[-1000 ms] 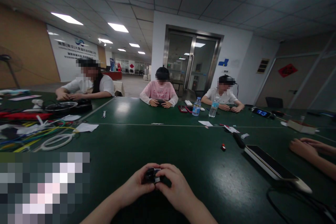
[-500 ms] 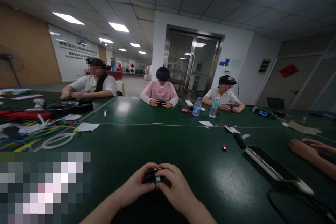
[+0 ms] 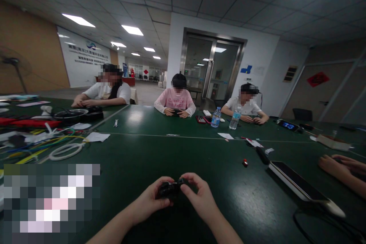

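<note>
Above the near edge of the dark green table (image 3: 137, 156), my left hand (image 3: 153, 198) is closed around a small black device (image 3: 168, 188). Its exact kind is not clear; a shiny strip runs along its top. My right hand (image 3: 198, 194) pinches a small black piece (image 3: 181, 181) at the device's right end between thumb and fingers. Whether that piece is attached to the device or apart from it, I cannot tell. My left fingers hide part of the device's left side.
Left are coiled white cable (image 3: 65, 151) and coloured wires. A small red object (image 3: 245, 162) and a flat black-topped device (image 3: 297, 181) lie right. Two water bottles (image 3: 235, 118) stand farther back. Several people sit around; a co-worker's hands (image 3: 334, 166) rest at right.
My right hand has shifted right and opened away from the device's front, now pinching the small black piece at its end. A whitish patch on the device no longer shows.
</note>
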Demonstrator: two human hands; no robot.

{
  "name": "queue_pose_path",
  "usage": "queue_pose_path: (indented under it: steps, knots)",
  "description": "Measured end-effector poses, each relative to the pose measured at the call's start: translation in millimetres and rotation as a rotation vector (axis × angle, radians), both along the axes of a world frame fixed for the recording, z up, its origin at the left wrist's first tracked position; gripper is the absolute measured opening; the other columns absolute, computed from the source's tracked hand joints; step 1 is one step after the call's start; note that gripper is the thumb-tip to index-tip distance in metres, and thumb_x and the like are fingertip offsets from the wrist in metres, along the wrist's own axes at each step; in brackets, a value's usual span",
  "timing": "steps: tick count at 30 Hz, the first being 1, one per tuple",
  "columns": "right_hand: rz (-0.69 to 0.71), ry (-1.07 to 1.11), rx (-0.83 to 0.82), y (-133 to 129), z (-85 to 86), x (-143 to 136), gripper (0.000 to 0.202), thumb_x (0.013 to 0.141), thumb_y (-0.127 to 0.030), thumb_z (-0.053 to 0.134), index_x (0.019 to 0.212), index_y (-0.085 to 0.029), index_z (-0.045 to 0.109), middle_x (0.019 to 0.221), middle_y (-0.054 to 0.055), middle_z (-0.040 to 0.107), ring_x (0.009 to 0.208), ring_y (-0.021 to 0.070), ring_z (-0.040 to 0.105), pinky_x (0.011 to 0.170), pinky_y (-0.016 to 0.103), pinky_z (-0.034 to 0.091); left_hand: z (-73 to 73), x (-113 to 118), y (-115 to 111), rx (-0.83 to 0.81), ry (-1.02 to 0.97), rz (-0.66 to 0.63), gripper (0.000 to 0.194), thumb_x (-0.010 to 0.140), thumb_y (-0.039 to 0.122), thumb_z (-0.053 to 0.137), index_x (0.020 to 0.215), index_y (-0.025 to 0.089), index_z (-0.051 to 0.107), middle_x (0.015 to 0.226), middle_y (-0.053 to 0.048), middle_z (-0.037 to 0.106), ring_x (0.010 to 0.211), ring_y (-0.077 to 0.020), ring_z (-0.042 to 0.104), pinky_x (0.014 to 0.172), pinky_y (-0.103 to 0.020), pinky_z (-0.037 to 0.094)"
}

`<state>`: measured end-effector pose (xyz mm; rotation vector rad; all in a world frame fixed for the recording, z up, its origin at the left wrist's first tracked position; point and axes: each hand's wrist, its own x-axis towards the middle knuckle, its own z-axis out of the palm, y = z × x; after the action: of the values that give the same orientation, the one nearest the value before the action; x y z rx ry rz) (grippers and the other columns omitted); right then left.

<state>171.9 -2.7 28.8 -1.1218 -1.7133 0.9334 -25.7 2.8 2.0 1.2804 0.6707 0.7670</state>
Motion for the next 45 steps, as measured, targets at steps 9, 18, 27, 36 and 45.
queue_pose_path:
  steps: [9,18,27,36,45]
  knots:
    - [-0.181,0.691,-0.281,14.6,-14.4,7.4,0.034,0.066,-0.037,0.068,0.095,-0.020,0.062,0.089,0.004,0.064,0.081,0.0163,0.059,0.075,0.029,0.046,-0.2,0.4,0.3,-0.015,0.008,0.004,0.048,0.070,0.017,0.064,0.112,0.027,0.043,0.108,-0.003,0.054,0.094,-0.0185,0.055,0.088,-0.040,0.039]
    - [-0.301,1.080,-0.516,20.7,-8.2,12.8,0.021,0.067,-0.031,0.067,0.086,-0.023,0.064,0.071,-0.003,0.062,0.062,0.0108,0.056,0.060,0.024,0.046,-1.5,-0.7,0.7,-0.023,0.019,0.008,0.048,0.071,0.016,0.063,0.113,0.026,0.042,0.110,-0.004,0.053,0.088,-0.0164,0.058,0.086,-0.038,0.040]
    - [-0.261,0.801,-0.567,19.7,-18.5,9.9,0.031,0.066,-0.039,0.069,0.090,-0.021,0.063,0.083,0.002,0.062,0.069,0.0137,0.058,0.061,0.026,0.047,0.9,0.1,-0.2,-0.016,-0.024,-0.001,0.045,0.071,0.019,0.064,0.111,0.023,0.043,0.104,-0.005,0.058,0.093,-0.0187,0.057,0.086,-0.040,0.041]
    - [0.003,-0.078,0.015,-8.8,-2.2,-15.6,0.020,0.069,-0.019,0.062,0.088,-0.026,0.065,0.098,0.003,0.060,0.098,0.0213,0.053,0.090,0.036,0.040,-5.0,1.3,1.6,0.030,-0.059,0.024,0.043,0.068,0.024,0.068,0.106,0.022,0.047,0.100,-0.002,0.056,0.086,-0.0165,0.056,0.081,-0.037,0.043]
    - [0.016,-0.093,0.045,-7.3,-6.2,-18.0,0.020,0.070,-0.013,0.059,0.086,-0.024,0.063,0.097,0.002,0.058,0.097,0.0183,0.053,0.089,0.032,0.040,-5.8,1.5,1.6,0.022,-0.053,0.026,0.043,0.070,0.028,0.067,0.107,0.022,0.045,0.097,-0.002,0.055,0.083,-0.0151,0.057,0.079,-0.036,0.043]
